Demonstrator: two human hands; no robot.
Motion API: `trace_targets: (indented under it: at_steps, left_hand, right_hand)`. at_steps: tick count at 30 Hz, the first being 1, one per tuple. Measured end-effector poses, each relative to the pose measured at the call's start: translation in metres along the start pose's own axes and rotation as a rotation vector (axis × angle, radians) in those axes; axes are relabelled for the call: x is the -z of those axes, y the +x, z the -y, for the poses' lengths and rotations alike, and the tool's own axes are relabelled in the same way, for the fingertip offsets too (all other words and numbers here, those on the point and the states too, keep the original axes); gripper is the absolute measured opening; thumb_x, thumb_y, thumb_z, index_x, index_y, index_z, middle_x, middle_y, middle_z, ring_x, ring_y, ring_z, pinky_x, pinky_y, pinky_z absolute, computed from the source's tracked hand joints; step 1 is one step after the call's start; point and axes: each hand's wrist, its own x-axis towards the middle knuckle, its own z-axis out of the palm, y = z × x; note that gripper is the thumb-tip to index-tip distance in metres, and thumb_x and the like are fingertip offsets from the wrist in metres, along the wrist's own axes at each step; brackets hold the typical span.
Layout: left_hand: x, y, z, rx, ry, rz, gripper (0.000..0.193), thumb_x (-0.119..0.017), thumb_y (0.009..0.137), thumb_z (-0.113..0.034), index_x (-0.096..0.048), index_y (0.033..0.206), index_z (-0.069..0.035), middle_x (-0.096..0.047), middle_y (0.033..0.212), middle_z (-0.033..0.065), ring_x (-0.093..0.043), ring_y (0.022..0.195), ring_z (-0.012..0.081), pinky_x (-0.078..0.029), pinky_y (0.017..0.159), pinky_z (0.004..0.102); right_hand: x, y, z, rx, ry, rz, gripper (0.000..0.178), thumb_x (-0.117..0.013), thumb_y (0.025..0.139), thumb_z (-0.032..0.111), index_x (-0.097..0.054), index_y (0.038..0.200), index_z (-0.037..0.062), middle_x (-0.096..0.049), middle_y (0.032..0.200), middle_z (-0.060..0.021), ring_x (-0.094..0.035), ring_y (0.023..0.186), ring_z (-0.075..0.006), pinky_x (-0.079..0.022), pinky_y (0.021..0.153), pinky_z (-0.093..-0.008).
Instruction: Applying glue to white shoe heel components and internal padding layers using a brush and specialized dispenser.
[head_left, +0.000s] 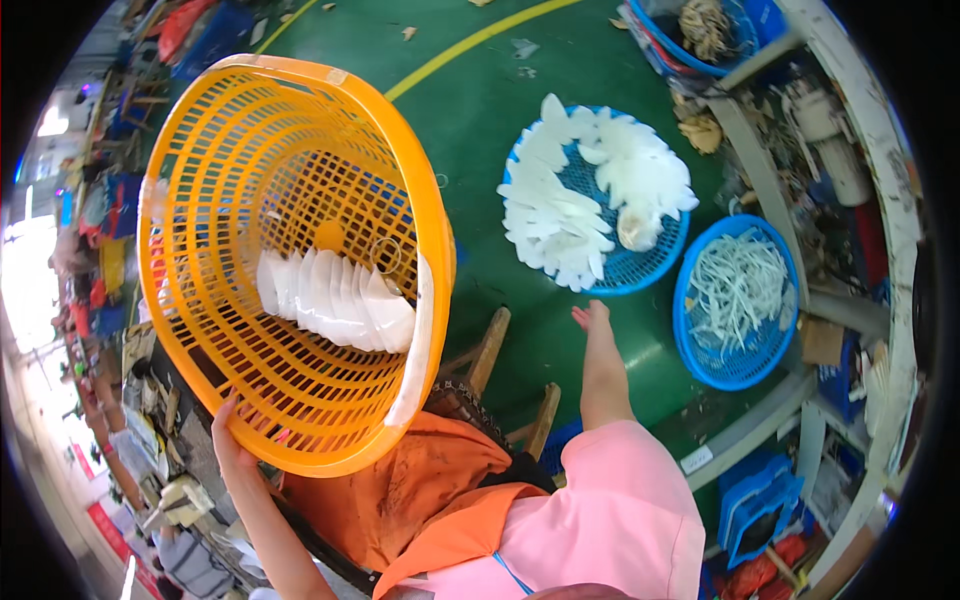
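Observation:
My left hand [230,435] is closed on the lower left side of a large orange plastic basket [408,160], which is tilted so that I look into it. A fanned row of thin white pieces [335,300] lies inside the basket, against its lattice. My right arm reaches forward, its hand [592,316] open and holding nothing I can see. Just beyond that hand is a round blue mesh basket [580,175] on the floor. Overlapping white petal-like pieces [560,225] ring its inside.
A second blue basket [735,385] with tangled whitish strips [740,285] stands to the right, beside a metal frame [745,430]. Wooden stool legs [488,350] rise in front of me. A further blue basket [745,35] sits at the far right. The floor [460,120] is green with yellow lines.

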Motion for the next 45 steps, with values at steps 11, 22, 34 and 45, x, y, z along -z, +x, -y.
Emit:
trace_targets:
  at_steps: [11, 22, 34, 45]
  left_hand:
    - [-0.045, -0.042, 0.048, -0.148, -0.088, -0.073, 0.055, -0.047, 0.066, -0.013, -0.043, 0.119, 0.001, -0.054, 0.111, 0.0272, -0.055, 0.096, 0.0446, -0.048, 0.081, 0.0509]
    - [-0.100, -0.113, 0.024, -0.169, -0.199, -0.070, 0.059, -0.049, 0.061, -0.011, -0.043, 0.117, 0.007, -0.050, 0.114, 0.0313, -0.053, 0.100, 0.0462, -0.042, 0.091, 0.0547]
    - [-0.147, -0.095, -0.105, -0.499, -0.427, 0.270, 0.046, -0.050, 0.072, -0.006, -0.043, 0.117, 0.005, -0.050, 0.117, 0.0233, -0.048, 0.109, 0.0393, -0.039, 0.095, 0.0511]
    - [-0.172, -0.115, -0.154, -0.529, -0.511, 0.402, 0.027, -0.050, 0.074, -0.002, -0.048, 0.100, 0.005, -0.054, 0.105, 0.0202, -0.055, 0.096, 0.0353, -0.044, 0.089, 0.0481]
  right_hand:
    - [-0.014, 0.104, -0.005, -0.029, 0.463, 0.128, 0.022, -0.043, 0.084, 0.020, -0.054, 0.102, 0.0123, -0.058, 0.102, -0.0042, -0.053, 0.091, -0.0192, -0.040, 0.070, -0.0360]
    - [-0.022, 0.050, 0.026, -0.006, 0.452, 0.032, 0.028, -0.059, 0.076, 0.021, -0.054, 0.101, 0.0099, -0.060, 0.085, -0.0076, -0.058, 0.070, -0.0215, -0.048, 0.056, -0.0342]
    - [0.034, -0.066, 0.110, 0.409, 0.376, 0.456, 0.036, -0.058, 0.068, 0.002, -0.055, 0.104, 0.0008, -0.059, 0.097, -0.0105, -0.061, 0.085, -0.0233, -0.053, 0.069, -0.0318]
    - [-0.005, -0.310, 0.098, 0.646, -0.006, 0.919, 0.042, -0.059, 0.071, 0.001, -0.050, 0.112, -0.0025, -0.059, 0.097, -0.0088, -0.061, 0.084, -0.0201, -0.051, 0.073, -0.0327]
